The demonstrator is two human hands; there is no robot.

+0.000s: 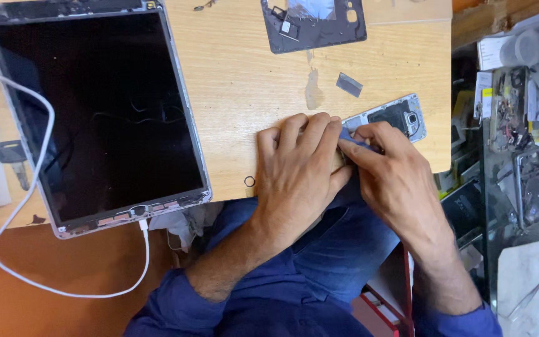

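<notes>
Hidden: the left hand (297, 171) lies flat, palm down, over most of the opened phone (394, 118), so only the phone's upper end with its camera opening shows past the fingers.
Hard to make out: a small blue tool (349, 137) sits pinched at the right hand's fingertips; its shape and tip are covered, and I cannot tell how deep it sits in the phone's edge.
Left hand: fingers together and stretched out, pressing the phone to the desk (238, 75); it curls around nothing.
Right hand (394, 181): fingers bent and closed on the blue tool, just beside the left hand's fingertips and touching them.
Phone position: at the desk's near right corner, tilted, its silver frame catching light.
Cut off: a dark phone back panel (313, 25) runs out of the top edge; the tablet (95, 112) loses its upper left corner to the frame.
Around: the tablet is flat with a black glass face and metal rim, and a white cable (29, 187) loops across it and plugs in at its lower edge.
Small bits: a thin black ring (249, 181) lies near the left thumb; a grey strip (349, 84) lies above the phone.
Right side: a cluttered shelf (525, 125) of parts, too jumbled to sort.
Desk surface: pale wood grain, scuffed.
</notes>
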